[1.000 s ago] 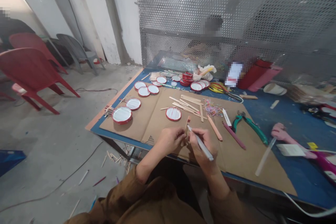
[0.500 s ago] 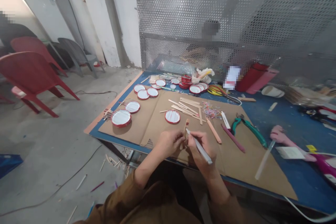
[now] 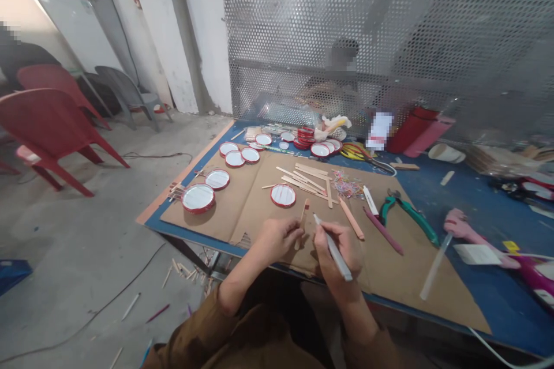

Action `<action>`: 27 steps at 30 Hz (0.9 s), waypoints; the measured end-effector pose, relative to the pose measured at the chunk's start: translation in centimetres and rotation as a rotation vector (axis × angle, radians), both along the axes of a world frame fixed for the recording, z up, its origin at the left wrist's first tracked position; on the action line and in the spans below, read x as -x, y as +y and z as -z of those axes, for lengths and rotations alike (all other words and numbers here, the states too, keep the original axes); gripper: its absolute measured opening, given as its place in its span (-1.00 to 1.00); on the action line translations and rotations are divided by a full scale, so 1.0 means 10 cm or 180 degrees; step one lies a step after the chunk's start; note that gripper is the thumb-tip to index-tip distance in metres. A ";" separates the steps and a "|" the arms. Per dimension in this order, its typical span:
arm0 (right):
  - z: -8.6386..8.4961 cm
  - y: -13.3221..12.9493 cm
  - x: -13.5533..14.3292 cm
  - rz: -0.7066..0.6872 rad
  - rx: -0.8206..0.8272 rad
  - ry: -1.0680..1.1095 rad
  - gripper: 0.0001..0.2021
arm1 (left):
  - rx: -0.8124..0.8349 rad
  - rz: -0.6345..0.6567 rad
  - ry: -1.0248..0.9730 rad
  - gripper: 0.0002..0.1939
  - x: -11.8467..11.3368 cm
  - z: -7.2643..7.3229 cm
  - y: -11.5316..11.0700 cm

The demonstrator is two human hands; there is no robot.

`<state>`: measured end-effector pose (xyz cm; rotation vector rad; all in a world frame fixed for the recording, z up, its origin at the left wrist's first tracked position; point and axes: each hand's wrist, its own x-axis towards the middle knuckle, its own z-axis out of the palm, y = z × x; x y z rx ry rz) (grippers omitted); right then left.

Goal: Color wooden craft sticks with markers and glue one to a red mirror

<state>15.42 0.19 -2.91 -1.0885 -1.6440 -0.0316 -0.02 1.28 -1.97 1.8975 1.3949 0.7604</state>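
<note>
Behind everything, farthest ahead of the hands, stands a perforated metal screen (image 3: 294, 23). Before it is the blue table (image 3: 467, 184), and on this table, under the hands, lies a cardboard sheet (image 3: 402, 282). The left hand (image 3: 277, 239) and the right hand (image 3: 340, 251) are near each other but not touching. To the right of the right hand rest the pliers (image 3: 418, 220) with teal handles, spread open. Closer to this hand lie a purple rod (image 3: 384, 232) and a peach rod (image 3: 351, 219). The right hand grips a pale marker (image 3: 337, 256) like a pen. Just ahead of the left hand is a red-rimmed disc (image 3: 283, 195), lying flat. Ahead of the right hand lies a tangle of coloured bands (image 3: 347, 184). The left hand pinches a thin wooden stick (image 3: 304, 214) with a reddish mark near its top; the marker's tip is just beside it, with a small gap.
</note>
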 end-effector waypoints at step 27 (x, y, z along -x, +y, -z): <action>0.14 0.03 -0.01 -0.0366 0.0411 0.0002 -0.89 | -0.0187 0.0030 0.0214 -0.80 0.00 0.04 0.01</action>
